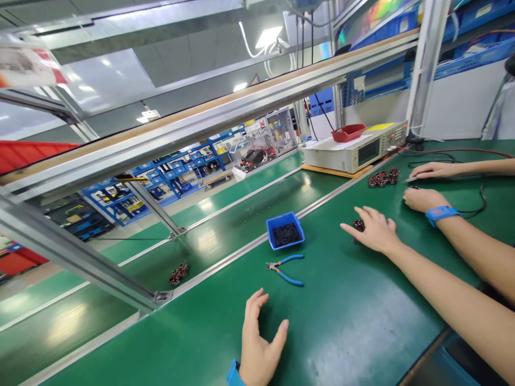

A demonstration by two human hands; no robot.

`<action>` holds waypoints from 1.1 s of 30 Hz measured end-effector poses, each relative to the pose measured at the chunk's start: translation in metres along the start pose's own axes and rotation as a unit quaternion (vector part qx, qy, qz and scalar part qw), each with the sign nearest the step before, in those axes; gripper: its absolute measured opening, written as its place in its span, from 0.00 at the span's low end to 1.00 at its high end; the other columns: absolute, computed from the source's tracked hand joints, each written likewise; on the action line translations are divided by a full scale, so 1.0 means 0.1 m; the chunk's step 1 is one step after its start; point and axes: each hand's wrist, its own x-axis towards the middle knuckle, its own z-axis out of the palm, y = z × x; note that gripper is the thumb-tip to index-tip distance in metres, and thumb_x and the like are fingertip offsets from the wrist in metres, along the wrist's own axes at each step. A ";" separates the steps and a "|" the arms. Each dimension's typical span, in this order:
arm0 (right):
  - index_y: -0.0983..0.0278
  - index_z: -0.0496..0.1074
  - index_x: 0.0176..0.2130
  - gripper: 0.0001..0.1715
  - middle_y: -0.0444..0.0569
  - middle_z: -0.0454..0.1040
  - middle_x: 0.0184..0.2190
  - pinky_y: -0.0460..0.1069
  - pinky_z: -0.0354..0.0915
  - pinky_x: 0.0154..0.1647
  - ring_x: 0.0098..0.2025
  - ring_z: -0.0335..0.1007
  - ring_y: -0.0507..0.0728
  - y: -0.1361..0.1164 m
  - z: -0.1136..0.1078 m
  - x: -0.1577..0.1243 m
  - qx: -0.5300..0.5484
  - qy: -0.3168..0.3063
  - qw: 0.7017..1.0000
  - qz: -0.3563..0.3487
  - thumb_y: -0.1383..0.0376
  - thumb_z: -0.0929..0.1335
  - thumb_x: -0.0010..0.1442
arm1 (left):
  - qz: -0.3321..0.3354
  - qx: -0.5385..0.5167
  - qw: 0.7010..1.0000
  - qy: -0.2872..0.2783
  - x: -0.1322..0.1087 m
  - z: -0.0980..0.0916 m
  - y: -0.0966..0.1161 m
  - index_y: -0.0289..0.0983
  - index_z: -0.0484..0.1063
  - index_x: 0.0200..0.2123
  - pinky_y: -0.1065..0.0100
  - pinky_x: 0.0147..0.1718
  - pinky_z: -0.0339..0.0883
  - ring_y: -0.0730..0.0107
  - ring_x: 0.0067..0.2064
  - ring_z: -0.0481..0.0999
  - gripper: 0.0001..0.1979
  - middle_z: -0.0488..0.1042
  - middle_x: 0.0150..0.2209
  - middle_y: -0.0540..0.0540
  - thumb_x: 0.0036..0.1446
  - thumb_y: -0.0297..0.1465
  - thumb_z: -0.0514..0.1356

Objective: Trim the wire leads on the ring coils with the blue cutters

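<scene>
My left hand point(261, 340), with a blue band at its wrist, is above the green bench surface at the lower middle. Its thumb and fingers are apart, and nothing lies between them. Just beyond it are diagonal cutters point(285, 269) with blue handles, their jaws pointing left. My right hand point(376, 230) reaches out farther right, fingers spread. By its thumb and index finger is a small round black and dark-red part point(359, 225), partly hidden by the hand. Whether the fingers touch it I cannot tell.
A blue tray point(268, 234) of thin black pieces stands beyond the cutters. A co-worker's hands point(426, 199) work at the right, near clustered dark-red parts point(383, 178). Behind sits a bench meter point(350, 155). More such parts point(179, 273) lie left, past a metal rail.
</scene>
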 end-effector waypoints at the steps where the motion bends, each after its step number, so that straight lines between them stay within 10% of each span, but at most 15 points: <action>1: 0.57 0.72 0.75 0.37 0.59 0.70 0.78 0.75 0.72 0.72 0.73 0.72 0.73 0.05 -0.01 0.03 0.006 0.004 1.000 0.001 0.49 0.77 0.76 | 0.003 -0.002 1.000 0.013 -0.01 0.02 0.01 0.40 0.82 0.61 0.36 0.61 0.87 0.36 0.64 0.88 0.26 0.82 0.68 0.27 0.67 0.46 0.74; 13: 0.58 0.79 0.65 0.24 0.55 0.80 0.66 0.66 0.81 0.62 0.61 0.81 0.65 0.21 0.03 0.31 0.134 -0.160 0.967 -0.144 0.51 0.76 0.78 | 0.015 -0.055 0.998 -0.030 -0.02 0.11 0.16 0.39 0.80 0.61 0.44 0.56 0.88 0.48 0.53 0.89 0.28 0.85 0.56 0.33 0.61 0.43 0.76; 25: 0.45 0.83 0.68 0.44 0.53 0.82 0.69 0.69 0.77 0.73 0.67 0.83 0.75 -0.98 -0.10 -0.82 0.259 -0.268 0.878 -0.300 0.28 0.75 0.63 | 0.035 0.102 0.984 -0.144 0.30 0.37 0.51 0.41 0.77 0.70 0.37 0.65 0.81 0.39 0.69 0.81 0.33 0.74 0.76 0.30 0.65 0.42 0.73; 33: 0.45 0.84 0.65 0.42 0.55 0.81 0.71 0.69 0.77 0.72 0.69 0.82 0.78 -1.20 -0.34 -1.12 0.264 -0.259 0.888 -0.274 0.27 0.65 0.70 | -0.015 0.166 0.972 -0.165 0.65 0.40 0.46 0.39 0.84 0.47 0.43 0.62 0.79 0.44 0.61 0.82 0.14 0.86 0.60 0.36 0.70 0.44 0.71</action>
